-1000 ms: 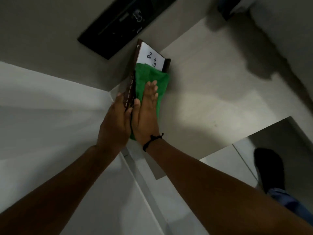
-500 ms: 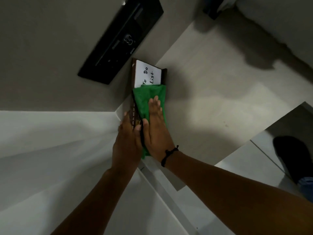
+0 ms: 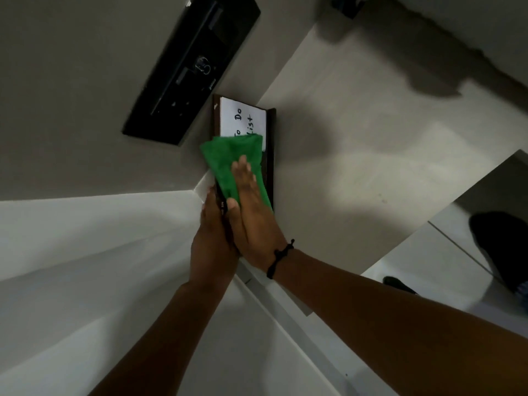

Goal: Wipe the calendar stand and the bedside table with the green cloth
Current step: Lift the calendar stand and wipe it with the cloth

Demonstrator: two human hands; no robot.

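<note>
The dark brown calendar stand [image 3: 271, 144] stands on the pale bedside table [image 3: 357, 155] against the wall, with a white "To Do List" sheet [image 3: 243, 121] on its face. The green cloth [image 3: 228, 155] lies over the lower part of that face. My right hand [image 3: 251, 212] lies flat on the cloth, fingers straight, pressing it against the stand. My left hand [image 3: 211, 238] grips the stand's left edge, fingers wrapped behind it. A black cord bracelet circles my right wrist.
A black panel [image 3: 194, 67] is mounted on the grey wall just left of the stand. White bedding [image 3: 85, 267] fills the lower left. A dark foot [image 3: 497, 247] stands on the floor at the right. Something dark sits at the table's far end.
The cloth and my right hand have slid down the stand's face, uncovering more of the white sheet. My left hand has kept its hold on the stand's edge.
</note>
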